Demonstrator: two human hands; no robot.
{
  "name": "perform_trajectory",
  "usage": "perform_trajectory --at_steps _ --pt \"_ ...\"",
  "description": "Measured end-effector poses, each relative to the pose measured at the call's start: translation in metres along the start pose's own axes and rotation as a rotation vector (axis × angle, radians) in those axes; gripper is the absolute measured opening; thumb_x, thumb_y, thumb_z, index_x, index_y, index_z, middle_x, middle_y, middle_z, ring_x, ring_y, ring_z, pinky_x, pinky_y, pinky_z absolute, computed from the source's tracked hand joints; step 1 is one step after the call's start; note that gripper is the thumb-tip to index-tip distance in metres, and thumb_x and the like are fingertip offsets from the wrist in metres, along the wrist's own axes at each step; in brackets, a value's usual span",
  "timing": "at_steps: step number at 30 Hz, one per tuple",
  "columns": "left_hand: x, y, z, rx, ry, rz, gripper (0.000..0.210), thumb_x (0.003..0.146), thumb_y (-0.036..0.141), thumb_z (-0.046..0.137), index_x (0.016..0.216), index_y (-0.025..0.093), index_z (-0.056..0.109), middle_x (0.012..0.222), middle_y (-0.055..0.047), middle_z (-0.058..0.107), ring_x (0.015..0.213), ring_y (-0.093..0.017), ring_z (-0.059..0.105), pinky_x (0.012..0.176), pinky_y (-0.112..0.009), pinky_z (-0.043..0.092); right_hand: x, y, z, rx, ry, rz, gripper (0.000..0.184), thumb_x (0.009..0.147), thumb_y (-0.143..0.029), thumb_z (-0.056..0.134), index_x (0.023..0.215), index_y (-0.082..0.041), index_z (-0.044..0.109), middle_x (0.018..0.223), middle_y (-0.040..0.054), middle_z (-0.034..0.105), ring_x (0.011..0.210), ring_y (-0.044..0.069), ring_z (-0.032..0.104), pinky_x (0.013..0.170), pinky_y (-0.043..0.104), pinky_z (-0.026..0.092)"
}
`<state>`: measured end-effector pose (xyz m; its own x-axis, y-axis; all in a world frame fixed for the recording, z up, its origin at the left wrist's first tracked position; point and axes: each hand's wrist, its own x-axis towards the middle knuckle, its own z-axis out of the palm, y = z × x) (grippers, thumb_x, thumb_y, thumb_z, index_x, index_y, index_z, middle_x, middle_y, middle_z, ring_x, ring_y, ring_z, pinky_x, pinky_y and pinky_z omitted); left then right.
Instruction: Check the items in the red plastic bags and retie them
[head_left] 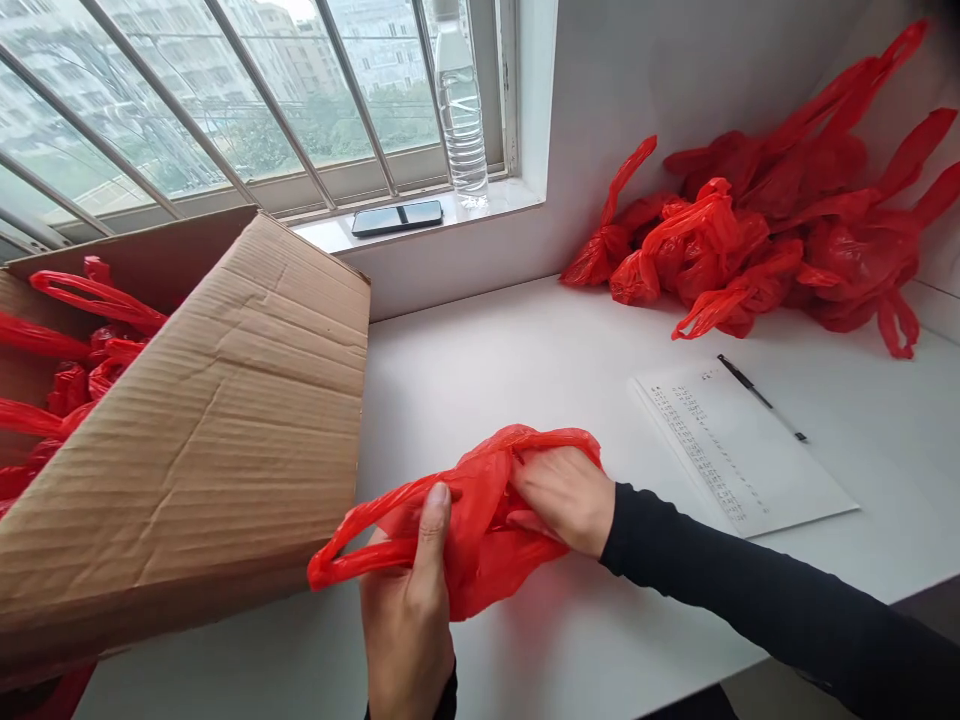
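Note:
A red plastic bag is held above the white table. My left hand is closed on its left side, thumb on top, below a looped handle that sticks out to the left. My right hand reaches into the bag's mouth from the right. Its fingers are hidden inside the red film, so whether they grip anything does not show. What the bag contains is also hidden.
A cardboard box with red bags inside stands at the left. More red bags are heaped at the back right. A notepad and pen lie on the right. The windowsill bears a phone and water bottle.

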<state>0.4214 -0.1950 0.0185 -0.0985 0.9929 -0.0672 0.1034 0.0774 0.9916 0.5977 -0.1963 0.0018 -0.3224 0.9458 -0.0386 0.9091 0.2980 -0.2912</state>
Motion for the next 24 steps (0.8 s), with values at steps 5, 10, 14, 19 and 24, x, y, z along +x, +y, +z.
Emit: perform_trajectory --at_steps 5,10,14,19,24 --pt "0.0 -0.006 0.002 -0.053 0.12 -0.029 0.027 0.081 0.05 0.074 0.088 0.025 0.071 0.087 0.002 0.07 0.083 -0.02 0.066 0.063 -0.026 0.054 -0.007 0.0 -0.002 0.06 0.066 0.048 0.02 0.084 -0.016 0.061 0.104 -0.015 0.055 0.097 0.0075 0.065 0.077 0.021 0.058 0.058 0.033 0.035" --pt "0.0 0.001 0.009 -0.198 0.274 0.032 0.025 0.08 0.048 0.075 0.086 0.023 0.072 0.08 0.001 0.068 0.079 -0.019 0.065 0.066 -0.027 0.055 -0.028 -0.01 -0.007 -0.011 0.108 0.093 0.022 0.086 -0.003 0.052 0.102 -0.019 0.054 0.09 0.0023 0.063 0.067 0.017 0.055 0.051 0.03 0.03" --pt "0.0 0.004 0.015 -0.295 0.316 0.053 0.022 0.08 0.045 0.076 0.084 0.023 0.071 0.081 0.003 0.069 0.077 -0.016 0.065 0.068 -0.024 0.056 -0.043 -0.016 -0.003 -0.05 0.159 -0.029 0.026 0.082 0.002 0.051 0.094 -0.021 0.054 0.082 -0.0001 0.06 0.062 0.016 0.051 0.05 0.03 0.026" --pt "-0.007 0.002 0.013 -0.302 0.281 -0.034 0.024 0.08 0.048 0.076 0.084 0.025 0.072 0.082 0.003 0.071 0.08 -0.017 0.066 0.067 -0.024 0.057 -0.049 -0.021 -0.002 -0.101 0.117 -0.023 0.03 0.078 0.006 0.052 0.091 -0.021 0.056 0.08 -0.0005 0.059 0.059 0.015 0.049 0.048 0.03 0.023" --pt "-0.012 -0.003 0.01 -0.307 0.226 -0.091 0.026 0.078 0.05 0.077 0.088 0.027 0.073 0.086 0.003 0.071 0.085 -0.017 0.066 0.068 -0.022 0.057 -0.046 -0.018 -0.006 -0.037 0.093 -0.024 0.016 0.091 -0.006 0.052 0.09 -0.021 0.059 0.081 -0.0001 0.061 0.063 0.016 0.053 0.051 0.031 0.03"
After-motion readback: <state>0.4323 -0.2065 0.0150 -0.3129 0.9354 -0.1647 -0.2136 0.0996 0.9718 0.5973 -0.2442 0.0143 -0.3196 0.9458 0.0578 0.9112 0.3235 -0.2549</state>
